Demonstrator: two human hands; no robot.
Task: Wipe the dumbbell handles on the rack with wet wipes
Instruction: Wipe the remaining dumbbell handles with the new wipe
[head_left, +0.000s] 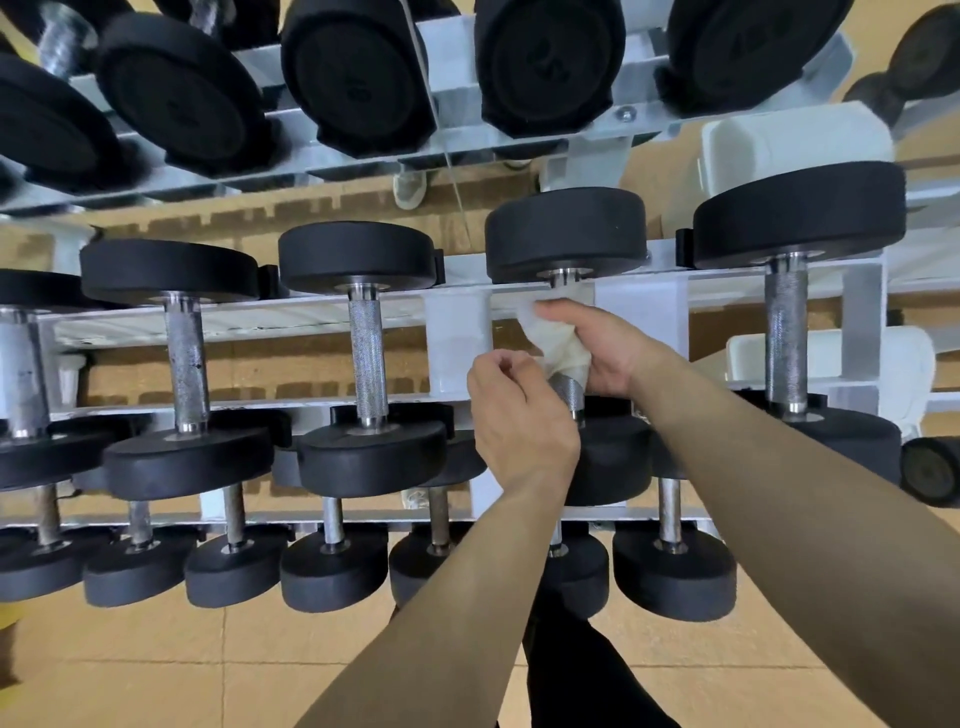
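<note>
Bare forearms (779, 499), black trousers (571, 680)

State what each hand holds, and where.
The right hand grips the wet wipe wrapped round the dumbbell handle; left hand seems to pinch its lower edge.

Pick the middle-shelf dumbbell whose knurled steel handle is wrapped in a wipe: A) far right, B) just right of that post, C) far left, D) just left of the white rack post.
B: the right hand grips a white wet wipe around the knurled steel handle just right of the white rack post.

White padded bench (795, 137) far right; tan tiled floor (130, 675); pale shoe (410, 187).
</note>
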